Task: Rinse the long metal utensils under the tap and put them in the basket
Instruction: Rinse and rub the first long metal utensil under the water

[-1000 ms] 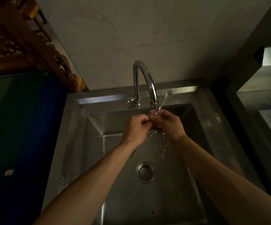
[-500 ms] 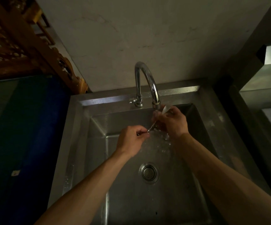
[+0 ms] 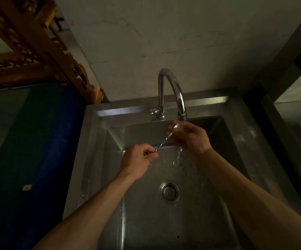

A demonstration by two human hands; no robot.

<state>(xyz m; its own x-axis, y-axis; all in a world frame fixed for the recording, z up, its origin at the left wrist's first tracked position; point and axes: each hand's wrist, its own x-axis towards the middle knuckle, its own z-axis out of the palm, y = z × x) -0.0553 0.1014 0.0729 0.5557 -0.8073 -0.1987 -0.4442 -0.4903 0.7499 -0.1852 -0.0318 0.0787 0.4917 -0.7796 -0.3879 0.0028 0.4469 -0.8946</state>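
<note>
A long thin metal utensil point(image 3: 165, 140) slants across the sink, its spoon-like end up under the spout of the curved chrome tap point(image 3: 173, 87). My left hand point(image 3: 138, 159) pinches its lower handle end. My right hand point(image 3: 191, 137) is closed around its upper end, right below the spout. Water runs from the tap and splashes down past my right hand. No basket is in view.
The steel sink point(image 3: 95, 141) has a round drain point(image 3: 170, 191) in its floor. A dark blue surface point(image 3: 43, 141) lies to the left, below a carved wooden frame point(image 3: 28, 42). Steel shelving or a counter point(image 3: 294, 105) stands at the right.
My hands have drawn apart along the utensil: the left one slid down and to the left to the handle end, the right one moved up under the spout.
</note>
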